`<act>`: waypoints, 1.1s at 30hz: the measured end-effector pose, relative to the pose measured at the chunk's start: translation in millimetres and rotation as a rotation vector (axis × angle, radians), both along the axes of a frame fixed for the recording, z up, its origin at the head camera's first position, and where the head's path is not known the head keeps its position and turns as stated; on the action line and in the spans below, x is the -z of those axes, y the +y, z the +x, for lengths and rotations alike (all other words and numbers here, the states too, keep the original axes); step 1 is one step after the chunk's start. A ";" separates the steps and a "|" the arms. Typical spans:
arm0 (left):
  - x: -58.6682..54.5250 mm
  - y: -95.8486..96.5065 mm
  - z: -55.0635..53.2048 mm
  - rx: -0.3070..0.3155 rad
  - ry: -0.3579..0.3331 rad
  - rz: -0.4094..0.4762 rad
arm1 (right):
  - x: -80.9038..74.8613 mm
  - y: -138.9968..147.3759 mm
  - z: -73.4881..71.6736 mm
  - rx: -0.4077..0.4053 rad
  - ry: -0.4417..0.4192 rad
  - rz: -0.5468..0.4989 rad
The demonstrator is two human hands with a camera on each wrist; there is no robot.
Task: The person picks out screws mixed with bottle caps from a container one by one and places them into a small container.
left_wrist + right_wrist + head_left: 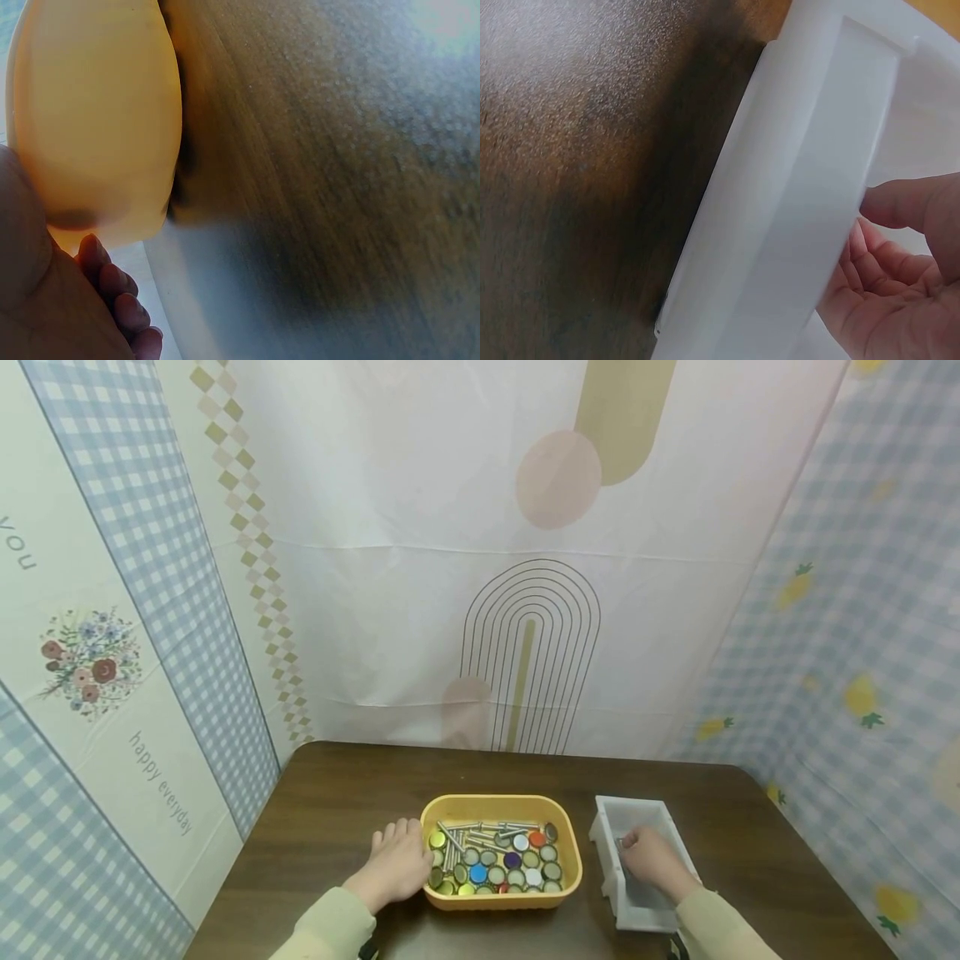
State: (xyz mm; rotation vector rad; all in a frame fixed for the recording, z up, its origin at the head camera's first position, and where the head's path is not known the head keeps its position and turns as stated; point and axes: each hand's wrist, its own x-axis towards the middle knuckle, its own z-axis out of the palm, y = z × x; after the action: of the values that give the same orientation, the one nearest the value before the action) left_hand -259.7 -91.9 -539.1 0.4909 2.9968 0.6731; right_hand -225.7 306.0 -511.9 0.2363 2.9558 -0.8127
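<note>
A yellow basin (pixel 498 902) holds several bottle caps (pixel 477 873) of mixed colours, with long metal bolts (pixel 452 837) towards its back and left side. My left hand (pixel 401 860) rests against the basin's left side, fingers extended forward; the left wrist view shows its fingertips (pixel 116 281) beside the basin wall. Inside the white bin (pixel 645 920), to the right, is my right hand (pixel 654 862). Its thumb and fingers pinch a small grey metal piece (pixel 619 843) near the bin's left wall; its kind is unclear. In the right wrist view, the bin wall hides that piece.
Both containers stand on a dark brown wooden table (pixel 352 785), with a gap between them. Patterned cloth (pixel 390 635) hangs behind the table and at both sides.
</note>
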 end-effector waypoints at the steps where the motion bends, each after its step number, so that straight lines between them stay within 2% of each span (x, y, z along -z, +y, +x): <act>1: -0.8 -0.2 0.3 0.001 -0.004 -0.004 | -0.2 -0.1 0.5 0.003 -0.001 -0.002; 10: -3.5 -1.0 0.6 0.002 -0.024 -0.008 | 0.3 3.9 0.2 0.017 0.015 -0.031; 19: -3.5 -2.8 1.1 -0.011 -0.003 0.002 | -30.0 -1.1 -9.9 0.029 0.080 -0.033; 25: -4.0 -2.8 2.8 -0.008 0.012 0.007 | -46.0 -20.4 -16.6 0.013 0.135 -0.053; 33: -3.5 -0.1 1.2 -0.006 -0.003 0.005 | -58.3 -54.6 -25.1 -0.025 0.148 -0.135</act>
State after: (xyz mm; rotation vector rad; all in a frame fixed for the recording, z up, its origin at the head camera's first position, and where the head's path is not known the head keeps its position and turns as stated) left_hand -258.5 -92.1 -535.6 0.4803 2.9962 0.6807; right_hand -250.8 251.4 -453.6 0.1373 3.0139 -1.0658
